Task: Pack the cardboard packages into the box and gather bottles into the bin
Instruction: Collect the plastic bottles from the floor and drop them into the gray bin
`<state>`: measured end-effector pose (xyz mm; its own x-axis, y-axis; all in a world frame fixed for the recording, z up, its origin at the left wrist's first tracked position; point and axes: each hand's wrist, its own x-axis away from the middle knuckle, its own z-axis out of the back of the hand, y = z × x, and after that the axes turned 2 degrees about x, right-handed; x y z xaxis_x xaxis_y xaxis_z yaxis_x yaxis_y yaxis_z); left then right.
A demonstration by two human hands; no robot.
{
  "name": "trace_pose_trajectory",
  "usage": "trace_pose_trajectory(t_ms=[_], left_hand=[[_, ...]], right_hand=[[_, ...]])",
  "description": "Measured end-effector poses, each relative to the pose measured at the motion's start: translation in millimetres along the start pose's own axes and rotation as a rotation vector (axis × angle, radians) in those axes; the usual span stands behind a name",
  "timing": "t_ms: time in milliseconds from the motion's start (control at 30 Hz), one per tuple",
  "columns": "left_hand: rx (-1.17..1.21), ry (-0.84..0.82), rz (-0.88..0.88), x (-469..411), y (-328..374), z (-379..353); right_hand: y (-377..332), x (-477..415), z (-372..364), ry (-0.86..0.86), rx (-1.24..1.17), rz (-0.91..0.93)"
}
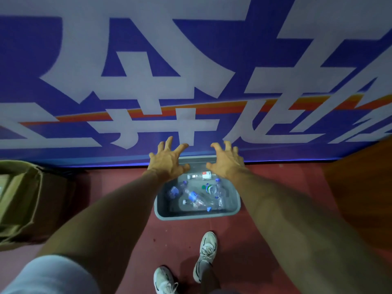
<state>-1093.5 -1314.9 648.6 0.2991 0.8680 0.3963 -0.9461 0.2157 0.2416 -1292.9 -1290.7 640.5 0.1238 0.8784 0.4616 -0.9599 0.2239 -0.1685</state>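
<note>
Head view, looking down: both bare arms reach forward, with the left hand (pixel 167 162) and right hand (pixel 228 164) side by side, a little apart. The fingers of each are spread wide and slightly bent, palms down, and neither holds anything. They hover over the far end of a grey plastic bin (pixel 197 217), which stands on the red floor (pixel 180 240) against the foot of a wall. Inside the bin lies a loose heap of clear plastic bottles (pixel 194 198), several with blue caps or labels and one with a white and red label. Nearer the camera, two white shoes (pixel 206 255) stand on the floor just before the bin. Far to the left sits an open cardboard box (pixel 21 198), flaps up; its contents cannot be made out. Behind everything hangs a blue banner (pixel 191 60) with large white characters and an orange stripe
</note>
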Motion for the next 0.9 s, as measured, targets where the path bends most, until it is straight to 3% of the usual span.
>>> trace_pose_trajectory(t_ms=[367,667,900], left_hand=[[-0.138,0.108,-0.223,19,18,47],[-0.280,0.100,-0.593,92,50,66],[-0.321,0.062,-0.884,174,141,54]], right_hand=[[-14,68,29,0.152,-0.050,-0.157],[-21,210,8,0.305,-0.196,-0.504],[15,353,-13,0.397,-0.297,-0.817]])
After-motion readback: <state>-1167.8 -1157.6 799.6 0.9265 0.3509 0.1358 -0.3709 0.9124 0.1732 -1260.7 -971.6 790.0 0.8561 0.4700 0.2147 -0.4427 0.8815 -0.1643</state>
